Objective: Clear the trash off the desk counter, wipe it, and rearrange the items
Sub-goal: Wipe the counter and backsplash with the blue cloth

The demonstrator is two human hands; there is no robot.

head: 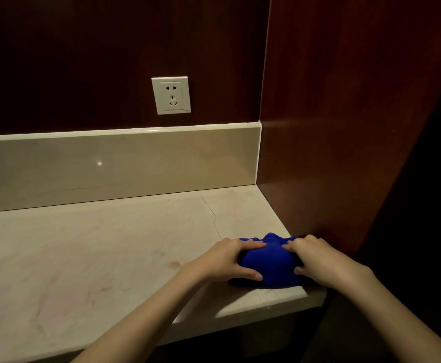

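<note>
Blue cloth (266,263) bunched up between both hands at near right corner of marble counter (96,244), just beside dark wood side panel (345,127); left hand (224,260) gripping its left side, fingers curled over top and thumb at near edge, right hand (319,260) gripping right side same way. Cloth vivid blue, crumpled into rounded lump with small peak at far side, resting on counter. White wall socket (171,95) on far wall above beige backsplash (109,163)
</note>
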